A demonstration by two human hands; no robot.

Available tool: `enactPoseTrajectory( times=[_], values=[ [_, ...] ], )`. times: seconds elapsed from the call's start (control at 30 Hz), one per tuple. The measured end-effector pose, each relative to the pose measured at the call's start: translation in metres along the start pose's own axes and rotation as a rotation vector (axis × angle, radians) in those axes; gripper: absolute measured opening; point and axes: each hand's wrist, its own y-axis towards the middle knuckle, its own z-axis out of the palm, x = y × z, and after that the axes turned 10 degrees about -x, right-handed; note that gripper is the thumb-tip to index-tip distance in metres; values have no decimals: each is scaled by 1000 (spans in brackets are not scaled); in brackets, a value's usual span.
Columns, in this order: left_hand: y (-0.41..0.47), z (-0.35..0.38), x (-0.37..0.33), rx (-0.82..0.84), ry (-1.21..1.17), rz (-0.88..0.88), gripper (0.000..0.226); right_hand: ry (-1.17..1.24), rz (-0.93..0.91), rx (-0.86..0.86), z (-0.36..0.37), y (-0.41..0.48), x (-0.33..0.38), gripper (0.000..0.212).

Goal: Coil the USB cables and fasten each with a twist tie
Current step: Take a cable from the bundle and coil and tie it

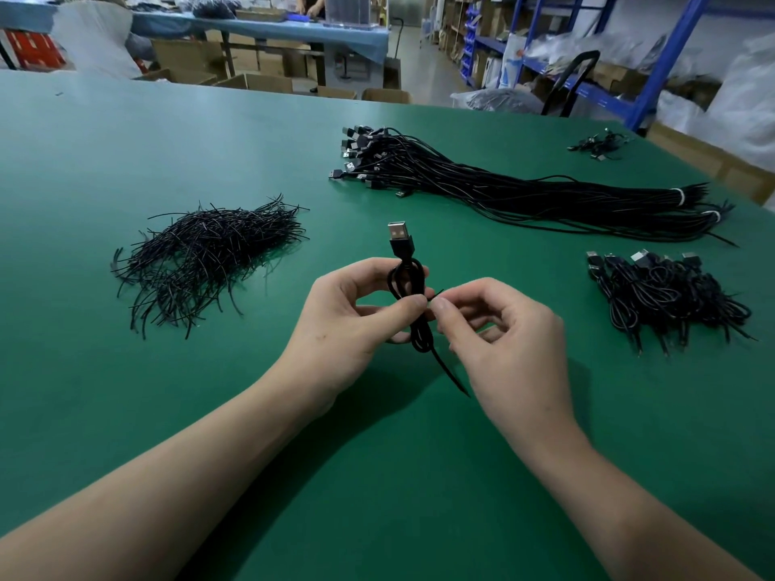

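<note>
On the left of the green desk (126,140) lies a loose pile of black twist ties (205,262), well apart from the hands. At centre, the left hand (348,325) holds the coiled USB cable (404,283) above the desk, thumb and fingers curled round the middle of the coil. The coil is a narrow elongated loop; its long axis runs from near to far, and the USB-A plug (399,233) projects from the far end, pointing away from the person. A loose cable tail (453,379) trails from the near end toward the right wrist. Just beside the coil, the right hand (511,341) pinches one twist tie (436,294) between thumb and forefinger, the remaining fingers loosely curled; the tie crosses the coil at its middle. Beyond the hands, a long bundle of uncoiled cables (482,186) lies across the desk, plugs at its left end, white bands (678,195) near its right end. At right sits a heap of coiled cables (667,295). A small cluster of cables (597,145) lies near the far right edge.
</note>
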Motion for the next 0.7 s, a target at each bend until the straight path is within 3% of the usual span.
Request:
enactPoseTrajectory(
  times=[0.13, 0.3, 0.57, 0.7],
  values=[
    [0, -1, 2, -21, 25, 7, 20, -110, -178, -4, 0, -1, 1, 10],
    [0, -4, 2, 36, 78, 31, 20, -131, -263, 0, -2, -1, 1, 10],
    [4, -6, 1, 174, 92, 89, 19, 65, -70, 61, -2, 1, 0, 12],
    [4, -7, 1, 208, 123, 112, 14, 70, -72, 64, -4, 2, 0, 17]
  ],
)
